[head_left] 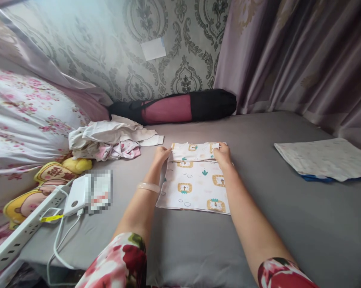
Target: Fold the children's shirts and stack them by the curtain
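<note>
A white cloth [195, 192] printed with lions and green leaves lies on the grey bed sheet, its far edge turned over into a narrow flap. My left hand [162, 153] pinches the flap's left corner. At the right corner, my right hand [223, 154] grips the same flap, thumb on top. Both forearms reach forward on either side of the cloth, and the right one covers part of its right edge. A pale bangle [149, 187] circles my left wrist.
Crumpled clothes [108, 136] lie to the left. Nearer are a power strip [27, 228], a white charging device [76, 196] with cables and plush toys [57, 172]. A black and maroon bag [168, 108] rests against the wall. Folded fabric [327, 158] lies on the right.
</note>
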The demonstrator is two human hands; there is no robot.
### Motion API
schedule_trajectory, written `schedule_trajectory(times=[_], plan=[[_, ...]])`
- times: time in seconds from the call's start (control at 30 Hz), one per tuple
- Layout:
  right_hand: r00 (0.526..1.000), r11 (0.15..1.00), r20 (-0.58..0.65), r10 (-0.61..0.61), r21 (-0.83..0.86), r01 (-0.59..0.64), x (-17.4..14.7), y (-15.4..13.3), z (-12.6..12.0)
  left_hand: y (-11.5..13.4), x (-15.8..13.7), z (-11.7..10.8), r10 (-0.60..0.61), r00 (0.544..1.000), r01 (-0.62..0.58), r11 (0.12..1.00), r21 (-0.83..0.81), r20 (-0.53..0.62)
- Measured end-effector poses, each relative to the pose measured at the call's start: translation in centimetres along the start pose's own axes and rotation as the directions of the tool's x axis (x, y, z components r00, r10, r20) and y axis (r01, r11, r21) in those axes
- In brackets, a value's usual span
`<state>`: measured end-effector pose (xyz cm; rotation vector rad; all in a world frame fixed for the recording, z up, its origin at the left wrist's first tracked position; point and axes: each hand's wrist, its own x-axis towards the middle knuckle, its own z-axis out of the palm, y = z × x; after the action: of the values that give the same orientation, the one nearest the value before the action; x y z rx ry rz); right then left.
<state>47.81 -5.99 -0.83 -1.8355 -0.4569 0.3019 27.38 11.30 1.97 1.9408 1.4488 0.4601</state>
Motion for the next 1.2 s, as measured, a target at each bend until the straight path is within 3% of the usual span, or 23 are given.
schedule_trajectory(times=[0.13, 0.23, 0.37, 0.47, 0.67, 0.8, 0.9, 1.0, 1.1, 1.2], plan=[[0.999, 0.978, -0.040, -0.012, -0.208, 0.003, -0.8, -1.2, -0.4, 0.7, 0.3, 0.7, -0.027, 1.000, 0.026, 0.994, 0.105, 0.010], [0.999, 0.962, -0.029, -0.013, -0.274, 0.004, -1.4, -2.0, -0.6, 1.2, -0.1, 1.1, -0.019, 1.000, 0.017, 0.990, 0.140, 0.014], [0.999, 0.935, -0.037, -0.027, -0.355, 0.012, -2.1, -2.4, -0.6, 1.5, -1.5, 1.7, 0.113, 0.993, -0.094, 0.927, 0.362, -0.032], [0.999, 0.899, -0.029, -0.040, -0.438, 0.023, -2.7, -2.5, -0.7, 1.5, -2.5, 1.9, 0.202, 0.979, -0.179, 0.842, 0.510, 0.010], [0.996, 0.812, 0.013, -0.093, -0.577, 0.083, -3.6, -2.6, -1.1, 1.9, -3.5, 1.4, 0.227, 0.972, -0.216, 0.764, 0.609, 0.060], [0.970, 0.722, -0.001, -0.242, -0.668, 0.179, -4.0, -2.6, -0.8, 2.9, -3.6, 1.4, 0.389, 0.921, -0.288, 0.701, 0.653, -0.012], [0.920, 0.628, 0.134, -0.368, -0.695, 0.352, -4.5, -2.5, 0.2, 3.7, -3.9, 2.5, 0.573, 0.818, -0.487, 0.639, 0.595, 0.053], [0.851, 0.543, 0.350, -0.392, -0.658, 0.522, -5.1, -2.3, 1.4, 4.0, -4.2, 4.6, 0.683, 0.711, -0.659, 0.563, 0.499, 0.168], [0.816, 0.499, 0.457, -0.355, -0.645, 0.579, -5.5, -2.0, 2.2, 3.6, -4.4, 6.5, 0.652, 0.728, -0.660, 0.583, 0.474, 0.213], [0.820, 0.479, 0.487, -0.300, -0.667, 0.571, -5.6, -1.7, 2.5, 3.0, -4.4, 7.3, 0.603, 0.757, -0.638, 0.605, 0.477, 0.249]])
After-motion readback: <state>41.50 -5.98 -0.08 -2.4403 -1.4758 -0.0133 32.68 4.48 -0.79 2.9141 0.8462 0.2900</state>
